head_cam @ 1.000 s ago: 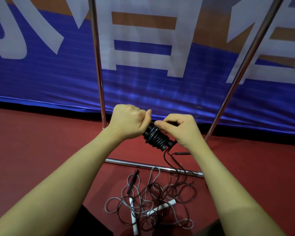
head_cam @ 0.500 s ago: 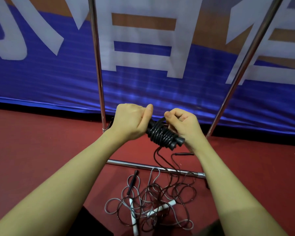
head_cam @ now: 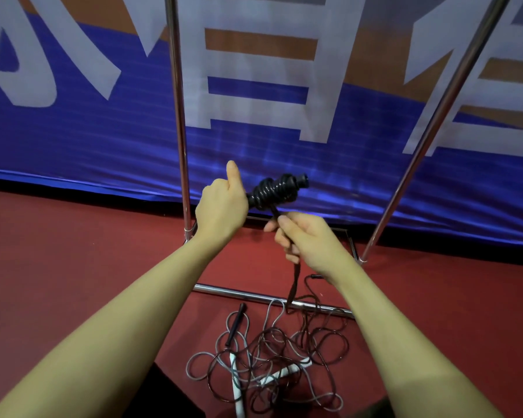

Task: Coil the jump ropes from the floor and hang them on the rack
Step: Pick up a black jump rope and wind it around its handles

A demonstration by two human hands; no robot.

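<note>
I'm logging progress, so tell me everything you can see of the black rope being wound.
The black rope looks like glossy plastic cord, wound in tight turns around its handle, whose end pokes out upper right. The left hand grips the bundle; the right hand pinches the free strand, which drops to the tangle on the floor.

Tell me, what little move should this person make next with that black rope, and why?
Probably carry the right hand up and around the black bundle for another wrap. The left hand grips one end of the bundle, thumb raised, while the right hand pinches the loose strand below it, and that strand runs on down to the tangle on the floor, so rope remains to coil.
</note>
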